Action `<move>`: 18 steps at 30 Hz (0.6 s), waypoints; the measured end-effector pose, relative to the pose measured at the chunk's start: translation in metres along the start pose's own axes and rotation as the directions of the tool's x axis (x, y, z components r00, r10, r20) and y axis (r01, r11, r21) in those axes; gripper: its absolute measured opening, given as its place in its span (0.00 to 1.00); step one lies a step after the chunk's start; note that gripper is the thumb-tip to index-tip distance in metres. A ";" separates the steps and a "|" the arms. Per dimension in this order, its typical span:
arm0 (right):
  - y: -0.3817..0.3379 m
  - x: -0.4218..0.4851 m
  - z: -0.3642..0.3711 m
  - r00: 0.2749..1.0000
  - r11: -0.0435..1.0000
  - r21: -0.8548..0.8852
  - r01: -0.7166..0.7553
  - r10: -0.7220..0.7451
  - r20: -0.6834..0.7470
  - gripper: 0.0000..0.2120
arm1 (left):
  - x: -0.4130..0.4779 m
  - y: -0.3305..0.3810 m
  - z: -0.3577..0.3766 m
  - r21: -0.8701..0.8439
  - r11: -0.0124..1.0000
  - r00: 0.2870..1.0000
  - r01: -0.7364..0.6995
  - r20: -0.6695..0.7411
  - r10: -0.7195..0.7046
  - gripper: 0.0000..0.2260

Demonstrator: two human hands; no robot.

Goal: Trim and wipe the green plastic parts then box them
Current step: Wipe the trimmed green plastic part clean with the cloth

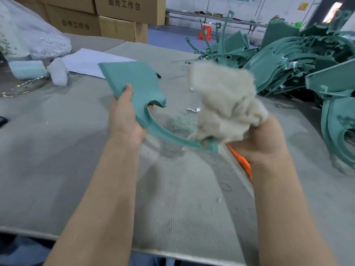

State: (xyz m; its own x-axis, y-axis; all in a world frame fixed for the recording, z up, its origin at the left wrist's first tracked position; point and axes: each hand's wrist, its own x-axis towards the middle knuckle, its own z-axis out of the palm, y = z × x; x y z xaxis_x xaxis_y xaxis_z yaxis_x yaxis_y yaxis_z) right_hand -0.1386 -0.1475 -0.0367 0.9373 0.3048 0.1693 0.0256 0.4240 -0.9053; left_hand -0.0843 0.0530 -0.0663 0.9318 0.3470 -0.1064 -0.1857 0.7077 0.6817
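Head view. The left hand (124,116) pinches the green part (134,81) at the edge of its flat panel, thumb on top and fingers beneath, with one fingertip showing through the notch; the part is held in the air above the middle of the grey surface (57,150). Its curved arm sweeps right and down to an eyelet end that meets the cloth wad (224,104), a pale fibrous bundle around which the right hand (263,139) is curled. The wad covers part of the arm's tip and blocks the surface behind it. An orange tool (240,160) juts out from below the right hand; its upper end is hidden, and whether the hand holds it cannot be told. Green shavings (178,123) lie on the surface under the part. At far right sits a pile of green parts (288,60), tangled and cut off by the frame edge. At far left are a white sheet (86,62), a white foam lump (58,73), a pale green block (26,70) and a clear plastic bag (28,29), its contents blurred. Cardboard boxes (130,8) are stacked behind the surface, and an orange stool (205,31) stands on the floor beyond.
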 end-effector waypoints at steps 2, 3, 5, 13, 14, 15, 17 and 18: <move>0.004 0.010 -0.001 0.967 0.986 0.086 0.146 -0.124 -0.222 0.04 | 0.001 -0.001 0.000 -0.039 0.999 0.999 -0.028 -0.042 0.026 0.06; 0.009 0.016 -0.002 0.925 0.987 -0.076 0.139 -0.156 -0.347 0.09 | 0.001 -0.002 0.001 -0.049 0.998 0.998 -0.039 -0.041 0.037 0.07; 0.021 0.025 -0.003 0.812 0.835 -0.550 0.020 -0.334 -0.479 0.09 | -0.001 -0.004 0.004 -0.071 0.997 0.999 -0.030 -0.021 0.028 0.08; 0.053 0.031 -0.002 0.878 0.068 -0.996 0.062 -0.478 0.022 0.18 | -0.013 -0.012 0.015 0.223 0.955 0.973 0.195 0.075 -0.216 0.07; 0.051 0.031 -0.004 0.870 0.041 -0.996 0.075 -0.492 0.045 0.16 | -0.013 -0.010 0.013 0.213 0.948 0.962 0.235 0.089 -0.258 0.07; 0.048 0.029 -0.005 0.851 0.035 -0.994 0.105 -0.521 0.071 0.11 | -0.012 -0.009 0.012 0.173 0.945 0.946 0.278 0.121 -0.300 0.07; 0.041 0.025 -0.004 0.825 0.037 -0.990 0.137 -0.558 0.093 0.11 | -0.012 -0.009 0.011 0.134 0.939 0.923 0.317 0.185 -0.338 0.07; 0.039 0.023 -0.005 0.820 0.043 -0.989 0.144 -0.564 0.094 0.16 | -0.013 -0.011 0.013 0.192 0.943 0.928 0.271 0.209 -0.309 0.07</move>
State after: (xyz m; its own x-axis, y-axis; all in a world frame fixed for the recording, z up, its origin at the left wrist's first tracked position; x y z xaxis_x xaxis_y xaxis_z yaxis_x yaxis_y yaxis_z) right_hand -0.1139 -0.1280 -0.0699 0.7215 0.0914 0.6863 0.4796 -0.7809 -0.4002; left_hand -0.0903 0.0330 -0.0630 0.9871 -0.0251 -0.1579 0.1368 0.6436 0.7530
